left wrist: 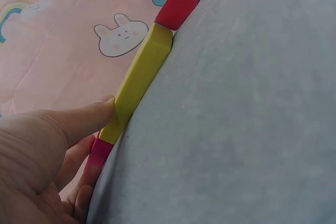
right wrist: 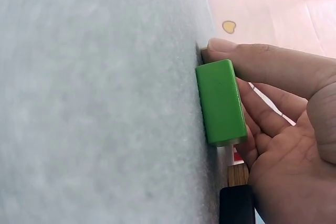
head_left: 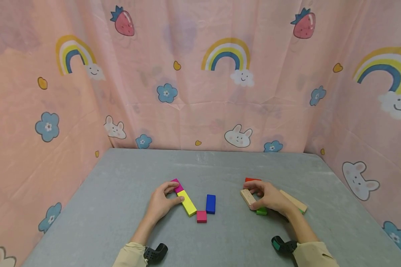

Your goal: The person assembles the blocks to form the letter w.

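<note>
My left hand (head_left: 161, 200) lies at the left end of a row of blocks. Its thumb touches the side of a yellow block (head_left: 188, 204), and its fingertips rest on a magenta block (head_left: 176, 184) that adjoins it. A pinkish-red block (head_left: 202, 216) meets the yellow one's near corner, with a blue block (head_left: 211, 204) beside it. My right hand (head_left: 270, 198) holds a plain wooden block (head_left: 248, 197) between thumb and fingertips at its ends. Close by that block is a green block (right wrist: 221, 103), partly covered by the hand in the head view.
A red block (head_left: 253, 179) shows behind my right fingers. Another plain wooden block (head_left: 294, 201) lies right of that hand, with green along its edge. The grey tabletop (head_left: 130, 170) is bordered by a pink patterned curtain (head_left: 190, 118) at the back and sides.
</note>
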`<move>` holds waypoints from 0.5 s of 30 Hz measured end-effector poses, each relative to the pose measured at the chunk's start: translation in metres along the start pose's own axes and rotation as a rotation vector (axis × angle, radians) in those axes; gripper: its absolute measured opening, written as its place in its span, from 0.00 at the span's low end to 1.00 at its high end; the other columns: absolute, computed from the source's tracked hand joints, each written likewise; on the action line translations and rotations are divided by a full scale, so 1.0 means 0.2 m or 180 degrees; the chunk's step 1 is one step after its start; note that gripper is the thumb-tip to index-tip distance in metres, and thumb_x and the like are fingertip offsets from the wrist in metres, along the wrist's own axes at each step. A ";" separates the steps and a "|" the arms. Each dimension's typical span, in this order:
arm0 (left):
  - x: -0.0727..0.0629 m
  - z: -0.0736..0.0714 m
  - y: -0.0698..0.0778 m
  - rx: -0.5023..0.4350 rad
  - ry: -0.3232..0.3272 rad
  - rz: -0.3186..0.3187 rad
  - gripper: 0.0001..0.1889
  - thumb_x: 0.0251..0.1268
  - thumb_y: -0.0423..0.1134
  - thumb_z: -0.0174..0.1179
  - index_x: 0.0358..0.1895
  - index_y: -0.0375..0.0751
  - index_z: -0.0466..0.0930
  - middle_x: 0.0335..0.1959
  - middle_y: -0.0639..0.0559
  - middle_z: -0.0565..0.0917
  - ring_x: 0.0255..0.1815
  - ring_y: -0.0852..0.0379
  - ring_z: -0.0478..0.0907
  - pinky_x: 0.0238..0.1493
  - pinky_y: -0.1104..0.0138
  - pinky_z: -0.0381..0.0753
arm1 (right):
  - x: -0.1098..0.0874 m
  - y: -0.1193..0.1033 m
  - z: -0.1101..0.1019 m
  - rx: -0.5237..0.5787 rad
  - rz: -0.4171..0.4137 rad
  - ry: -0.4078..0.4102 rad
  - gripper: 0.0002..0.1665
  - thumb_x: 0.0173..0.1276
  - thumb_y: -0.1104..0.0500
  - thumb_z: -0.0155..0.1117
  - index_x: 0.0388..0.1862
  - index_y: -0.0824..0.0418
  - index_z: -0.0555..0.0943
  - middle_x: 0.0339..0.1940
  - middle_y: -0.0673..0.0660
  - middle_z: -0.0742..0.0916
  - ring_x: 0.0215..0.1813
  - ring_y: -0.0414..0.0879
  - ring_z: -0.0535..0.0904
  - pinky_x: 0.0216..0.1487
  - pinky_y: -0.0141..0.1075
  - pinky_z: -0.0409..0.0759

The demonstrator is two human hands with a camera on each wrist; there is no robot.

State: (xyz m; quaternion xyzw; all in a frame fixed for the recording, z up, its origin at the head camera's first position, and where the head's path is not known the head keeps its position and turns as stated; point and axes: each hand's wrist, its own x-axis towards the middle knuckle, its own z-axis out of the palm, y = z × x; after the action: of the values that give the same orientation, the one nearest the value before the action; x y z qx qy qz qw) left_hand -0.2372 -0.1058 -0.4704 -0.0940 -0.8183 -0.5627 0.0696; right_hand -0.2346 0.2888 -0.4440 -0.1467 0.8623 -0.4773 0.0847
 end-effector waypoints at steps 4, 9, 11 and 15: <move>0.00 0.00 0.00 0.0017 0.0002 -0.0009 0.24 0.50 0.35 0.77 0.54 0.43 0.82 0.52 0.51 0.84 0.59 0.53 0.77 0.62 0.53 0.70 | 0.00 0.00 0.00 -0.0029 0.0024 0.0016 0.43 0.47 0.63 0.82 0.64 0.63 0.76 0.59 0.57 0.81 0.56 0.53 0.73 0.58 0.50 0.70; 0.00 0.00 0.00 0.0035 0.0006 -0.0021 0.24 0.50 0.35 0.77 0.54 0.42 0.82 0.52 0.50 0.84 0.59 0.52 0.77 0.62 0.53 0.70 | 0.00 0.00 0.00 -0.0055 0.0030 0.0044 0.42 0.47 0.62 0.83 0.63 0.63 0.77 0.58 0.57 0.81 0.55 0.53 0.74 0.56 0.49 0.72; 0.00 0.00 0.00 0.0044 0.0007 -0.0032 0.24 0.50 0.35 0.77 0.54 0.42 0.82 0.52 0.50 0.84 0.59 0.52 0.77 0.62 0.52 0.70 | 0.00 -0.01 0.01 -0.0070 0.0004 0.0062 0.42 0.47 0.62 0.83 0.63 0.64 0.77 0.57 0.58 0.81 0.54 0.53 0.74 0.55 0.47 0.72; 0.00 0.00 0.00 0.0052 0.0003 -0.0057 0.25 0.50 0.35 0.77 0.54 0.42 0.82 0.53 0.50 0.84 0.59 0.52 0.76 0.62 0.53 0.70 | -0.01 0.00 0.01 -0.0143 -0.0058 0.0109 0.43 0.47 0.60 0.83 0.63 0.65 0.76 0.57 0.58 0.82 0.54 0.54 0.75 0.54 0.45 0.73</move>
State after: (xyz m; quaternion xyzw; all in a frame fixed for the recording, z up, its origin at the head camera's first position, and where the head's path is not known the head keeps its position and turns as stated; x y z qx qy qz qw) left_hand -0.2363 -0.1052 -0.4700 -0.0857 -0.8237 -0.5566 0.0657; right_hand -0.2324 0.2869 -0.4448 -0.1483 0.8727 -0.4610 0.0623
